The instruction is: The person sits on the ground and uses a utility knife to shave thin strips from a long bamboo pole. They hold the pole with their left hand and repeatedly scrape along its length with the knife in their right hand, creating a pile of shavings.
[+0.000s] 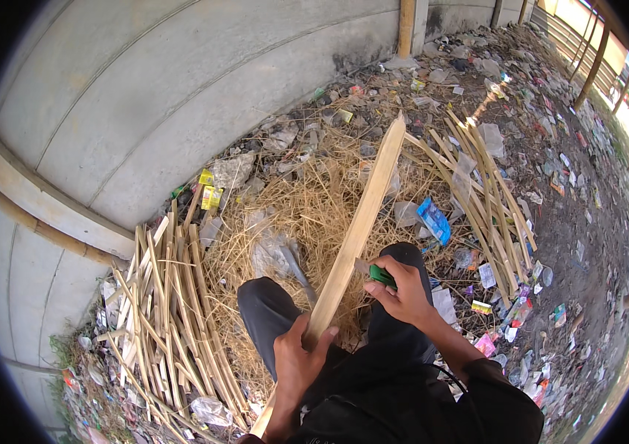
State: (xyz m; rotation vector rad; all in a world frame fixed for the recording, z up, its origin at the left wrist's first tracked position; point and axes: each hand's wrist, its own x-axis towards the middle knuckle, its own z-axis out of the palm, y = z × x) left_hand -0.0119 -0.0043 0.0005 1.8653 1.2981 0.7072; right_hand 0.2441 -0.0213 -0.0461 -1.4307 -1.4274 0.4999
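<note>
A long, pale bamboo strip [364,211] slants up and away between my knees, its far end coming to a ragged point. Its near part runs back under my left forearm. My left hand [301,357] is wrapped round the strip's lower part, thumb on the right side. In my right hand [401,290] is a knife with a green handle [382,276]. The short blade touches or lies very close to the strip's right edge, above my left hand; contact cannot be made out for certain.
Thin split sticks [174,318] lie heaped at left, and more sticks [484,200] at right. A grey, blade-like tool [297,272] rests on straw [277,214] beside my left knee. A blue wrapper [433,220] and scattered litter surround me. A concrete wall [203,81] stands behind.
</note>
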